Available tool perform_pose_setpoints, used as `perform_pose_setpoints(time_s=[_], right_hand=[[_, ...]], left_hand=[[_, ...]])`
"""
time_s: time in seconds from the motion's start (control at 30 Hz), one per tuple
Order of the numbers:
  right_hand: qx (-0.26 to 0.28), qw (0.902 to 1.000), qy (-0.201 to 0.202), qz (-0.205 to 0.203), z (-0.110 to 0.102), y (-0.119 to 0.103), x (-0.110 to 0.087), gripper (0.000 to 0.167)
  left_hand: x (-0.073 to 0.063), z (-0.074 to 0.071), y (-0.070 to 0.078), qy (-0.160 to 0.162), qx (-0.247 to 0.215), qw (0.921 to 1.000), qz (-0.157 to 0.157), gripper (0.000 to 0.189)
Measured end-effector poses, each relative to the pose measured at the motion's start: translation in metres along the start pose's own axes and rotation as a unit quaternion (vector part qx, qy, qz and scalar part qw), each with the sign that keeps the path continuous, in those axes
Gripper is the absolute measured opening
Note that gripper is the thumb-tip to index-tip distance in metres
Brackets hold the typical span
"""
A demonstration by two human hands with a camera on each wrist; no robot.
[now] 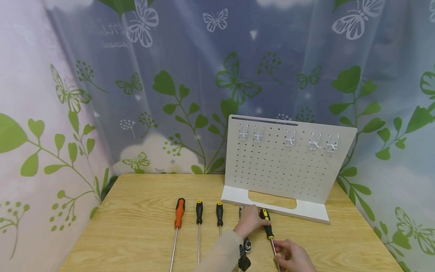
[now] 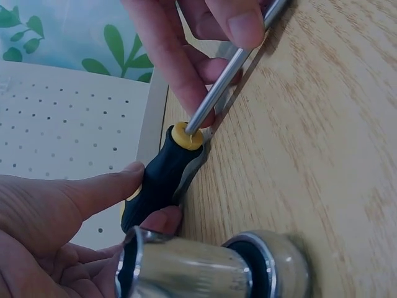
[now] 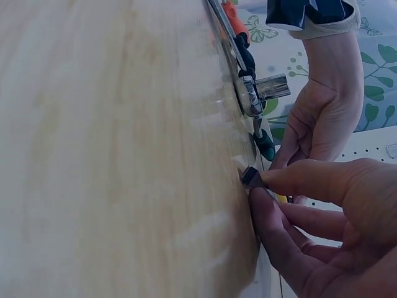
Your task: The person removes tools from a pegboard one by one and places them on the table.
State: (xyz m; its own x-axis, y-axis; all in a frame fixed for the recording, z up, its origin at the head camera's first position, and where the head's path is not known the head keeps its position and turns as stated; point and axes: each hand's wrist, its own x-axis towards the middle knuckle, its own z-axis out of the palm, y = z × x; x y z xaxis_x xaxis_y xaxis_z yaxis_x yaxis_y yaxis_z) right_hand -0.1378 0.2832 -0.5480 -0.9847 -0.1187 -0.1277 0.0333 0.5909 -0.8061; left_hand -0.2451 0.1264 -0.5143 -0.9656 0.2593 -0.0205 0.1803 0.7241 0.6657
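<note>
A screwdriver with a black and yellow handle [image 1: 268,228] lies slanted at the right of the tool row, close over the table. My left hand [image 1: 249,220] grips its handle, thumb on one side and fingers on the other, as the left wrist view shows. Farther down, my right hand [image 1: 293,257] pinches the metal shaft [image 2: 223,84] between thumb and fingers. In the right wrist view the dark tip [image 3: 251,176] pokes out past those fingertips. Beside the left hand is a ratchet wrench [image 3: 250,96] with a green handle and a chrome socket, partly covered by the left arm in the head view.
An orange screwdriver [image 1: 179,215] and two black-handled screwdrivers, one [image 1: 199,213] left of the other [image 1: 219,215], lie in a row to the left. Behind the hands stands a white pegboard [image 1: 278,166] with several clear hooks [image 1: 290,138] near its top. A patterned curtain [image 1: 190,49] surrounds the wooden table [image 1: 142,211].
</note>
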Motion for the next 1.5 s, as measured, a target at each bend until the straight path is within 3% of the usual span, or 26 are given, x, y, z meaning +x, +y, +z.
perform_pose_setpoints(time_s=[0.27,0.57,0.8,1.13,1.33,1.5], right_hand=[[0.037,0.9992,-0.006,-0.014,0.000,0.002,-0.002,0.054],[0.029,0.9987,-0.009,-0.040,-0.001,0.002,-0.004,0.057],[0.027,0.9991,-0.010,-0.031,-0.004,-0.002,-0.005,0.053],[0.000,0.9991,0.028,-0.032,-0.009,-0.007,-0.005,0.044],[0.005,0.9990,0.045,-0.008,-0.009,-0.010,-0.003,0.044],[0.004,0.9982,0.057,-0.016,-0.010,-0.011,-0.002,0.044]], left_hand=[[-0.001,-0.001,-0.001,-0.004,0.003,1.0000,-0.001,0.049],[-0.002,-0.005,0.000,-0.017,0.005,0.9996,-0.020,0.042],[-0.001,-0.006,-0.002,-0.011,0.017,0.9998,-0.003,0.041],[-0.001,-0.006,-0.005,-0.016,-0.038,0.9987,-0.030,0.036],[-0.002,-0.007,-0.006,-0.012,-0.014,0.9997,-0.018,0.031],[-0.001,-0.010,-0.006,-0.006,-0.006,0.9997,-0.022,0.031]])
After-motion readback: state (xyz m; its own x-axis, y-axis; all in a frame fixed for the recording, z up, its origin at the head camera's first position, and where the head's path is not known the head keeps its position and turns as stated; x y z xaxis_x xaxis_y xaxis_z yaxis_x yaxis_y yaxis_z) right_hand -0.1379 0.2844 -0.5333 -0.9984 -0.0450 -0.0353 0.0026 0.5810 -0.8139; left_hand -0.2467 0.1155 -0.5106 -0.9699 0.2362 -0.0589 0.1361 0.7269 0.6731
